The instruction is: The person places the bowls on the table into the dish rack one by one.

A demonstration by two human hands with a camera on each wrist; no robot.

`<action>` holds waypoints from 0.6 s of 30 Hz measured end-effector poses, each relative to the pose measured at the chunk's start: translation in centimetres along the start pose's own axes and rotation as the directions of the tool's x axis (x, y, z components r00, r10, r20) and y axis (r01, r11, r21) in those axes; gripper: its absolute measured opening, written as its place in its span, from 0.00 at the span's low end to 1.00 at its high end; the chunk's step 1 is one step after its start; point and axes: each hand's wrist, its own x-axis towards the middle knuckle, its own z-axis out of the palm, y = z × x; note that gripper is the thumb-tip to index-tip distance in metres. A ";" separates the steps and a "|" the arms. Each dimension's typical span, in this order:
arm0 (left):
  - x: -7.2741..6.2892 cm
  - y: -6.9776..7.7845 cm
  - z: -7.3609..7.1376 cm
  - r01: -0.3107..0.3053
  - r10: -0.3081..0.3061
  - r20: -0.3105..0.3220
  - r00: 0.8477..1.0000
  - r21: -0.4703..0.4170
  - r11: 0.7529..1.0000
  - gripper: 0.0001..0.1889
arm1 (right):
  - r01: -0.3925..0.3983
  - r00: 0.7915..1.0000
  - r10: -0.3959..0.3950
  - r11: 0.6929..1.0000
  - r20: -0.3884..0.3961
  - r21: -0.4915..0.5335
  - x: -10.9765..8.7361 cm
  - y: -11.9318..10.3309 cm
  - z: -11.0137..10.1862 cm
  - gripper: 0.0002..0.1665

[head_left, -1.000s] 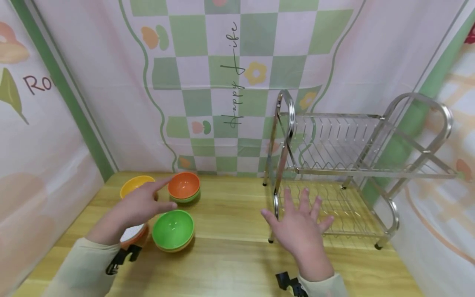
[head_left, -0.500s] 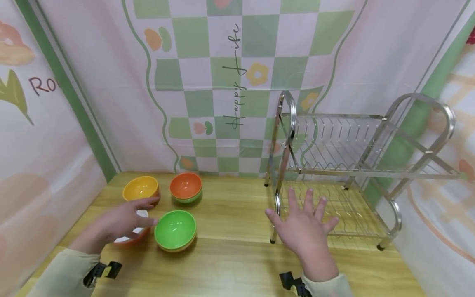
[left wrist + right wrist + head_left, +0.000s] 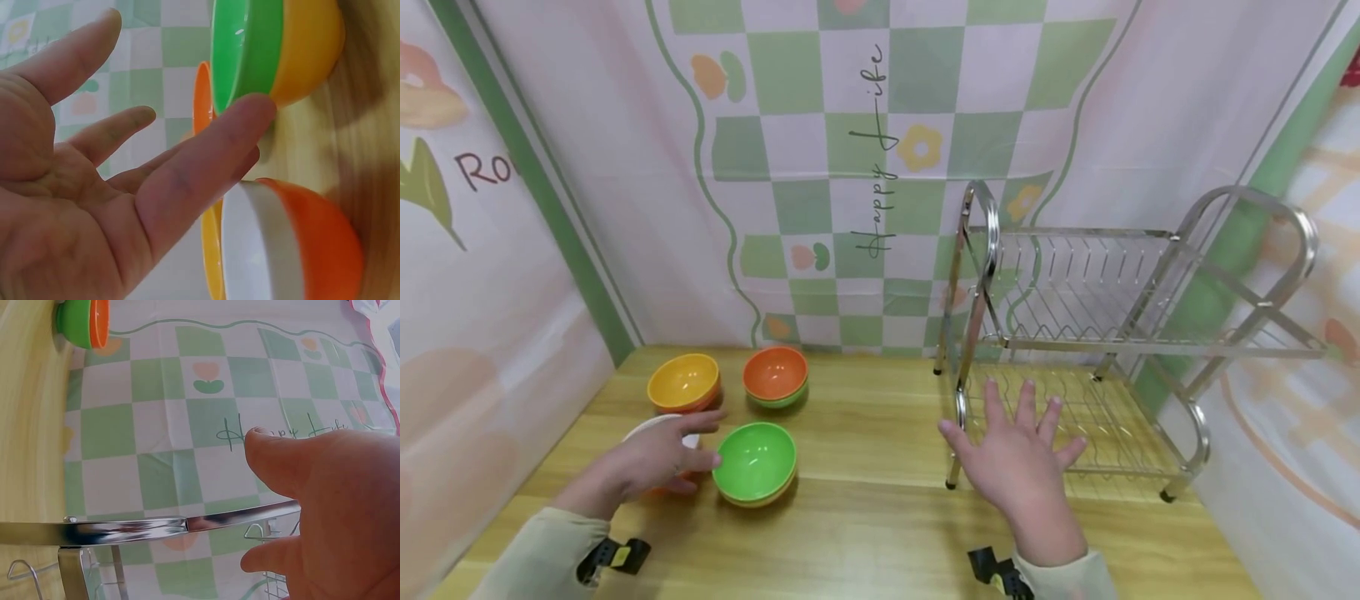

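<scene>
My left hand [image 3: 658, 460] is over a white bowl [image 3: 247, 250] nested in an orange one [image 3: 331, 244], hiding much of both in the head view. Its fingers are spread and hold nothing. Just right of the fingertips sits a green bowl [image 3: 756, 461] stacked in a yellow bowl [image 3: 312, 50]. Farther back are a yellow bowl [image 3: 685, 382] on an orange one and an orange bowl [image 3: 775, 372] on a green one. On the right, my right hand [image 3: 1021, 475] stretches its fingers wide before a metal dish rack [image 3: 1120, 346], gripping nothing.
The two-tier rack, with no dishes on its shelves, stands at the right of the wooden table [image 3: 865, 533]. A checkered curtain [image 3: 853, 200] hangs behind, and fabric walls close off both sides.
My left hand has drawn back from beside the rear bowls toward the front left, over the white bowl, uncovering the yellow bowl. My right hand stays nearly still. The bowls keep their places.
</scene>
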 end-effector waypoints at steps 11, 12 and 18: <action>0.7 -0.4 1.1 -0.013 0.013 0.002 1.000 0.024 1.000 0.40 | -0.003 1.000 0.003 1.000 0.003 0.009 0.2 0.4 0.1 0.66; 0.7 -0.4 1.3 -0.012 0.013 -0.003 1.000 0.029 0.999 0.40 | -0.004 1.000 0.004 1.000 0.008 0.012 0.2 0.4 0.1 0.66; 1.2 -0.6 1.9 -0.008 0.012 -0.056 0.998 0.068 0.998 0.38 | -0.007 1.000 0.006 1.000 0.027 0.021 0.1 0.5 0.2 0.66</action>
